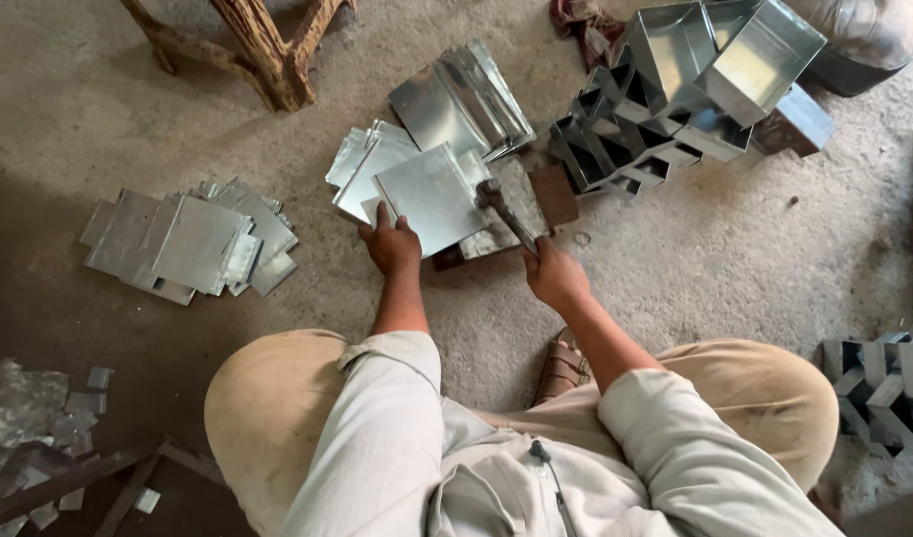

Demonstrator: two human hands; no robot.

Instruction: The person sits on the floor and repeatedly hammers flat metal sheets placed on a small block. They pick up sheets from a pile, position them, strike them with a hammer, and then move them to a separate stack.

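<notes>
From the head view, a flat metal sheet (431,197) is pinned down by the left hand (391,244), the grip pressed onto its near edge with the fingers closed over the rim, so the piece is evidently kept from shifting. The sheet is seen as a dull silver square, smooth and unbent, lying on a worn block (511,214) on the concrete floor (715,259). A hammer (506,214) is gripped by the right hand (554,273), the grip wrapped tight round the handle, the head brought down just beside the sheet's far right edge, directly ahead of that grip. The sheet is thus held between the two grips, slightly forward of both.

Beyond the left grip, a stack of cut sheets (377,159) and a folded piece (463,99) are laid within reach. Well out to the left a second sheet pile (193,244) is spread. Ahead of the right grip, finished metal boxes (690,89) are heaped together, apart from the flat stock.
</notes>
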